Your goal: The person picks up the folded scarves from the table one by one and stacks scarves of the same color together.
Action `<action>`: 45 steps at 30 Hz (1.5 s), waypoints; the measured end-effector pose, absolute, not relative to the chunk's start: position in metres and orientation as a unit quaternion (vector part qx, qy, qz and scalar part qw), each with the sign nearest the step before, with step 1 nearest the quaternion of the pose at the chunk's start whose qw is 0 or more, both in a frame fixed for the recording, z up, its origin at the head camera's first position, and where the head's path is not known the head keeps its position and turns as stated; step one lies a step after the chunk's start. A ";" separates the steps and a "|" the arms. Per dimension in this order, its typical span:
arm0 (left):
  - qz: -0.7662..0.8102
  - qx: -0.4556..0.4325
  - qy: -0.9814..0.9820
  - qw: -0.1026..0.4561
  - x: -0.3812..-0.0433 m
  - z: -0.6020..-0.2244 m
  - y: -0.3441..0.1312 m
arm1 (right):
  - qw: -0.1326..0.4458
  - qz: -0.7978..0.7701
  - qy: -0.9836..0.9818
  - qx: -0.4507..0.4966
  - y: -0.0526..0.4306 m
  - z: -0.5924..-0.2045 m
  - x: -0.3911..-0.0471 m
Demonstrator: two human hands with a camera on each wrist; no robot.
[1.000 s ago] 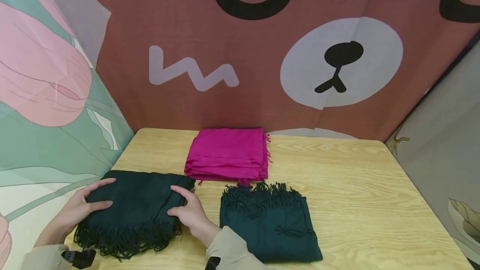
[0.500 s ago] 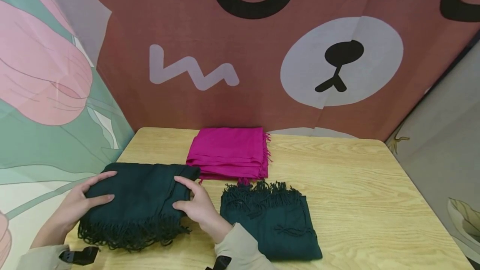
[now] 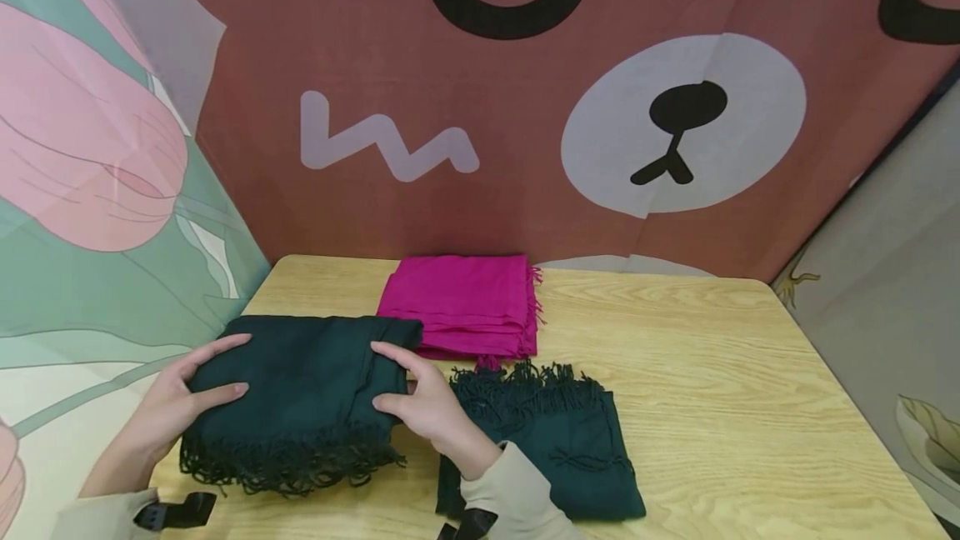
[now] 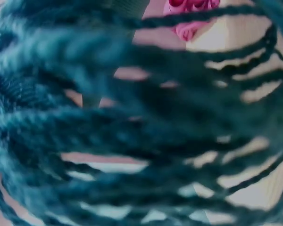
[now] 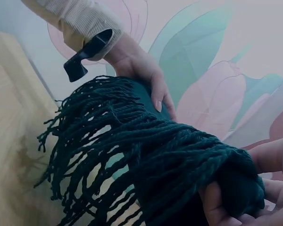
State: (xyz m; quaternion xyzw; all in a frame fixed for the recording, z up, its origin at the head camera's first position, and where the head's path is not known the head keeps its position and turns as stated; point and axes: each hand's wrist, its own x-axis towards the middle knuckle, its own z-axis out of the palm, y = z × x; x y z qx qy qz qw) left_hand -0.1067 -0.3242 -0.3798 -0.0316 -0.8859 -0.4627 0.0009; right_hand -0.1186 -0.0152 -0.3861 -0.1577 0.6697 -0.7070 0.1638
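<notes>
Both hands hold a folded dark green scarf (image 3: 300,382) above the left part of the table, its fringe hanging toward the near edge. The left hand (image 3: 176,402) grips the scarf's left end, thumb and a finger on top. At the right end, the right hand (image 3: 431,407) pinches it; the right wrist view shows fingers (image 5: 214,202) curled under the cloth. Twisted fringe strands (image 4: 108,122) fill the left wrist view and hide the left hand there. A second folded green scarf (image 3: 555,473) lies to the right, partly behind the right forearm.
A folded magenta scarf (image 3: 465,298) lies at the back of the wooden table (image 3: 720,407), its near left corner covered by the held scarf. A printed bear cloth (image 3: 517,148) hangs behind the table, and a flowered cloth (image 3: 90,190) hangs at the left.
The held green scarf has risen off the table and moved right and slightly away, carried by both hands. The magenta scarf and the other green scarf stay where they were.
</notes>
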 end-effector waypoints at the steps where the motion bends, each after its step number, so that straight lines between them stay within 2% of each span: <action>1: -0.472 -0.035 -0.881 0.002 -0.106 -0.379 -0.322 | 0.162 -0.706 0.670 -0.163 -0.013 -0.385 -0.119; 9: -0.525 -0.070 -0.848 0.002 -0.101 -0.375 -0.300 | 0.168 -0.690 0.686 -0.158 0.006 -0.377 -0.118; 22: -0.607 -0.096 -0.789 -0.018 -0.097 -0.367 -0.272 | 0.127 -0.669 0.707 -0.191 0.036 -0.368 -0.114; 39: -0.602 -0.112 -0.791 -0.013 -0.093 -0.357 -0.242 | 0.113 -0.671 0.705 -0.200 0.070 -0.357 -0.112; 45: -0.617 -0.148 -0.773 -0.015 -0.095 -0.358 -0.230 | 0.103 -0.656 0.724 -0.186 0.084 -0.356 -0.111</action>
